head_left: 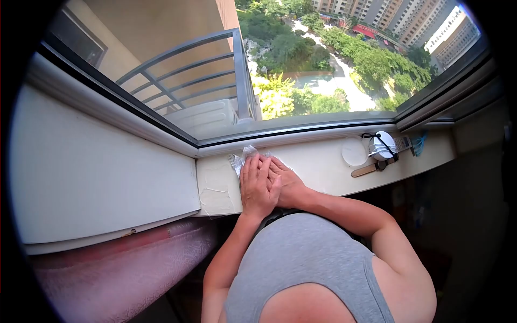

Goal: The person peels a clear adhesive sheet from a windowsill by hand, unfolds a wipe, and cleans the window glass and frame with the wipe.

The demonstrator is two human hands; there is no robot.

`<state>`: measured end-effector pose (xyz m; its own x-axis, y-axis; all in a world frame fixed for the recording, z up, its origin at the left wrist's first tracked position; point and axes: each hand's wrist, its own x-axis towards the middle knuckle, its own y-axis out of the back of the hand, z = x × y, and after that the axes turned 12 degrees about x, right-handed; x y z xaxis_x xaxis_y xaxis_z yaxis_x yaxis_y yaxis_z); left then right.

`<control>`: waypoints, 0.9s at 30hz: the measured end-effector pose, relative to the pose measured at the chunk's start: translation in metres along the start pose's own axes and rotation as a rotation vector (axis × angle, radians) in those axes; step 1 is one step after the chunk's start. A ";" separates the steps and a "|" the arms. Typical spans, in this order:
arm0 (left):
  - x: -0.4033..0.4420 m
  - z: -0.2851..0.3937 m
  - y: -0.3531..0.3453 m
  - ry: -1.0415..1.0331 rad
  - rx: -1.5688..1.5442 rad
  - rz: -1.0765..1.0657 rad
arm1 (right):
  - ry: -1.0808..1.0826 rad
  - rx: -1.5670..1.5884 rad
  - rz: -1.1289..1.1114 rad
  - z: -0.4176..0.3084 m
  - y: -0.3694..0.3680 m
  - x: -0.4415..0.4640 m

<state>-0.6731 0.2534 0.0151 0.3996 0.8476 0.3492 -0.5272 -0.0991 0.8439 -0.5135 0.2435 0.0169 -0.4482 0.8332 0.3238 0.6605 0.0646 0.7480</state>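
Note:
On the windowsill point(323, 167), my left hand point(257, 188) lies flat with its fingers stretched toward the window, partly over the fingers of my right hand point(288, 185). The right hand also lies with its fingers extended, coming in from the right. Crumpled clear plastic wrapping point(249, 152) sticks out beyond the fingertips and at the left side. Both hands press down on it or on something under them; what lies beneath the palms is hidden.
A clear round lid point(354, 151), a white round device point(383, 146) with cords, a remote control point(402, 144), a brown strap point(364, 170) and a blue item point(419, 144) lie on the right of the sill. Window glass rises behind; a pinkish cloth point(129, 269) is lower left.

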 end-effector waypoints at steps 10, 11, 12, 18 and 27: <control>0.004 -0.012 0.002 -0.021 0.016 0.041 | 0.006 0.072 0.025 -0.001 -0.011 0.004; 0.005 -0.008 -0.001 -0.028 0.015 0.037 | 0.000 0.071 0.031 0.001 -0.008 0.000; 0.006 -0.002 -0.004 -0.037 0.007 0.040 | -0.005 0.057 0.035 0.003 -0.005 -0.005; 0.018 0.044 -0.031 -0.084 -0.026 0.018 | -0.059 0.020 0.052 0.022 0.025 -0.045; 0.036 0.111 -0.064 -0.137 -0.103 -0.035 | -0.161 -0.091 0.087 0.045 0.062 -0.101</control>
<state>-0.5421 0.2328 0.0188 0.5136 0.7700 0.3786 -0.5824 -0.0112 0.8128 -0.4004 0.1875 0.0044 -0.2850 0.9109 0.2984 0.6322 -0.0554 0.7728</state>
